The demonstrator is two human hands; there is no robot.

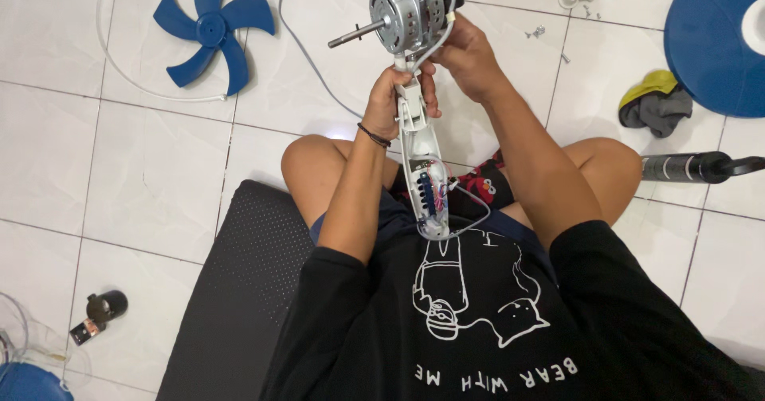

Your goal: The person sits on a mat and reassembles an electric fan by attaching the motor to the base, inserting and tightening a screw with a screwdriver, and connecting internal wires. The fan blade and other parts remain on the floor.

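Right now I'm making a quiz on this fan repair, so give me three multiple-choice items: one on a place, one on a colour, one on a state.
1. Where does the fan blade lie?
A. On the floor, upper left
B. On the person's lap
C. On the black mat

2. What colour is the fan blade?
A. White
B. Blue
C. Red

3. What is the state of the fan neck under the motor?
A. Closed up
B. Open, wires showing
C. Wrapped in cloth

Answers: 1 A, it rests on white tiles far from the hands. 2 B, all of it is blue. 3 B, coloured wires show inside while the left hand grips it and the right hand holds the motor.
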